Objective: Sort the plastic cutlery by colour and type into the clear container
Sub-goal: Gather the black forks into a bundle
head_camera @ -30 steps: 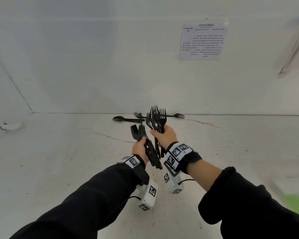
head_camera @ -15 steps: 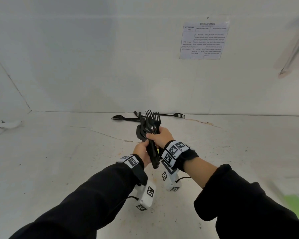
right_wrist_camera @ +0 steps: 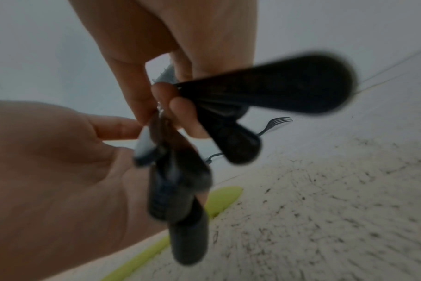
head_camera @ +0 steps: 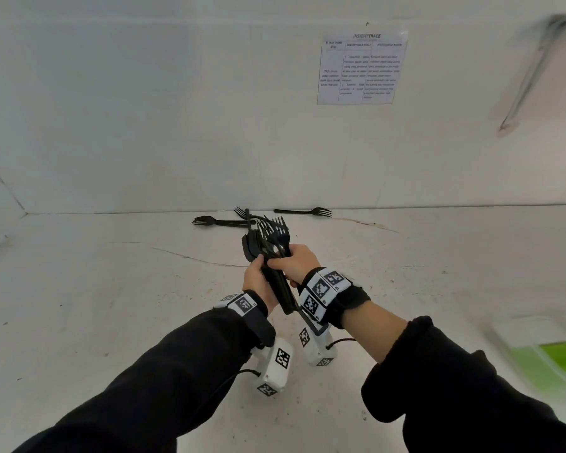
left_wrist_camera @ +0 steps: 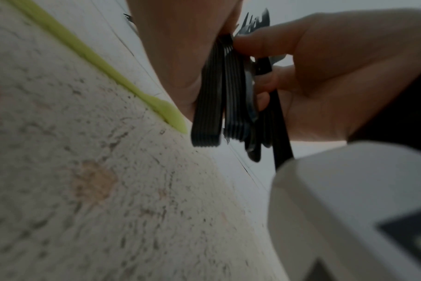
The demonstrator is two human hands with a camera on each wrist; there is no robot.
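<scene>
Forks (head_camera: 268, 246), black plastic, light, stiff and slick, look apt to fan or slip, so they are best clamped at mid-handle as one bundle, held above the surface (head_camera: 111, 305) at centre. Left hand (head_camera: 257, 284) grips the handles from 8 o'clock, while right hand (head_camera: 296, 263) pinches them from 4 o'clock; three loose forks (head_camera: 303, 211) lie at 12 o'clock.

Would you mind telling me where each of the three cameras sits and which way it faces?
Head: worn on the head, looking forward and down at the bundle of black plastic forks; both black sleeves, left hand and right hand show.
Left wrist: below the left hand, looking up along the palm at the stacked handles; the right hand's fingers show.
Right wrist: below the right hand, looking up at blurred handle ends; the left palm shows.
Shared: all three see the bundle.
</scene>
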